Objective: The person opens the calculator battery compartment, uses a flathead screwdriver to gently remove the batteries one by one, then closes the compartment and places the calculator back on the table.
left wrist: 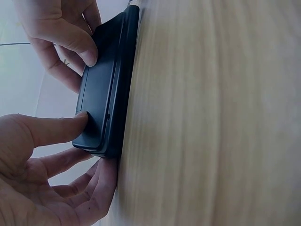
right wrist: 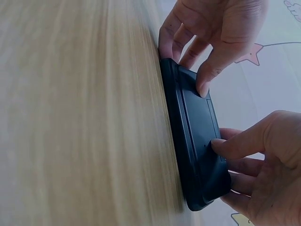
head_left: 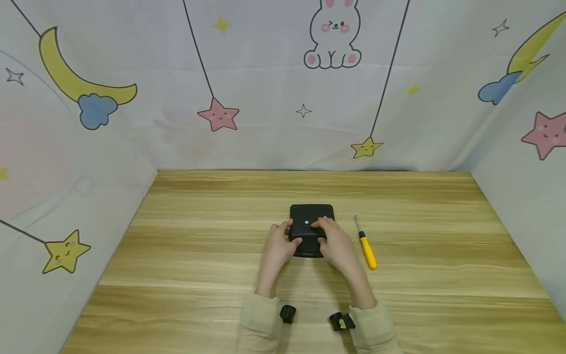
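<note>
A flat black rectangular device with a raised panel lies on the table in front of me. A small white dot shows on the panel. My left hand grips the device's left side, with the thumb on its near sloping face and the fingers along the edge. On the opposite side, my right hand holds it with the thumb on the same face; its index finger lies on top near the white dot. In the left wrist view the underside of the device sits close against the tabletop.
A screwdriver with a yellow handle lies to the right of the right hand, its tip pointing away. The wood-grain table meets a white cloth printed with stars, moons and a rabbit at the back and sides.
</note>
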The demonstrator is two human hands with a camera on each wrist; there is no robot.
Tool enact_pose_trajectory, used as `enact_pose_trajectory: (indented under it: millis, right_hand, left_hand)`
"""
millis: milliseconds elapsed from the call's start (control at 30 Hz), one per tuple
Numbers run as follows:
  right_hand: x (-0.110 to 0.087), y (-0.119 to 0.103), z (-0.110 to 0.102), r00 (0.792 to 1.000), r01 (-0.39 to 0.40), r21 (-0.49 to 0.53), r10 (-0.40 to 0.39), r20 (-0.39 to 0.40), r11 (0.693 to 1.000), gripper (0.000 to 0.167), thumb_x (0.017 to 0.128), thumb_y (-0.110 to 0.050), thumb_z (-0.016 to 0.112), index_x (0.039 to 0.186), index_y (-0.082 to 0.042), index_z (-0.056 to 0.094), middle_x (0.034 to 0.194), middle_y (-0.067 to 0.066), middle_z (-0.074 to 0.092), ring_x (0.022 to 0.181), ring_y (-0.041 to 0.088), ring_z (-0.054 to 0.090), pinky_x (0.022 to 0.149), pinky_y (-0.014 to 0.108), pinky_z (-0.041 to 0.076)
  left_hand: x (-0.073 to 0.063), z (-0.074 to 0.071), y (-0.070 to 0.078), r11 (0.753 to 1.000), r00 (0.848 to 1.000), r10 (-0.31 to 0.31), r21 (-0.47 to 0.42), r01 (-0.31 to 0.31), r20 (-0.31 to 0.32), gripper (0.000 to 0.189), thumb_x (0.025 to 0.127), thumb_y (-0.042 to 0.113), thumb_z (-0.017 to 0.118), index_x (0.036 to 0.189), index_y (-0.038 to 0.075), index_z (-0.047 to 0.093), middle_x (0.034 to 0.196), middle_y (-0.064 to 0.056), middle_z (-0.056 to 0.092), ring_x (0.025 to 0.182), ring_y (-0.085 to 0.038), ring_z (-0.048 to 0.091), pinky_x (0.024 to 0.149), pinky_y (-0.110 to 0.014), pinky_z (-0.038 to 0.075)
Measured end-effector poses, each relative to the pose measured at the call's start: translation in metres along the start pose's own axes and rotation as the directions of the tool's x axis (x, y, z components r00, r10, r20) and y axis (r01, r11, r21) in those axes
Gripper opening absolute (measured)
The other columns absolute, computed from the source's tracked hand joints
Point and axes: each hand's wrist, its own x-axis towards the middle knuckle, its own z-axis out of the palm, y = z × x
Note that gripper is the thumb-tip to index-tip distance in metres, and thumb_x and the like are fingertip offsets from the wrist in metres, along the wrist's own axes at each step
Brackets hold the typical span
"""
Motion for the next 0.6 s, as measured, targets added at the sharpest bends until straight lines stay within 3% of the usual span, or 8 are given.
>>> enact_pose_trajectory:
  millis: [600]
  right_hand:
    - [-0.0001, 0.0001, 0.0004, 1.000, 0.017, -0.010, -0.017, -0.010, 1.000, 0.034, 0.085, 0.007, 0.061, 0.115, -0.009, 0.064, 0.134, 0.016, 0.056, 0.133, 0.035, 0.046, 0.102, 0.051, 0.043]
  left_hand:
    - [-0.0007, -0.0002, 0.0002, 1.000, 1.000, 0.002, 0.002, -0.002, 0.002, 0.057, 0.083, 0.011, 0.074, 0.135, 0.005, 0.054, 0.114, -0.020, 0.054, 0.088, -0.023, 0.053, 0.070, -0.029, 0.041]
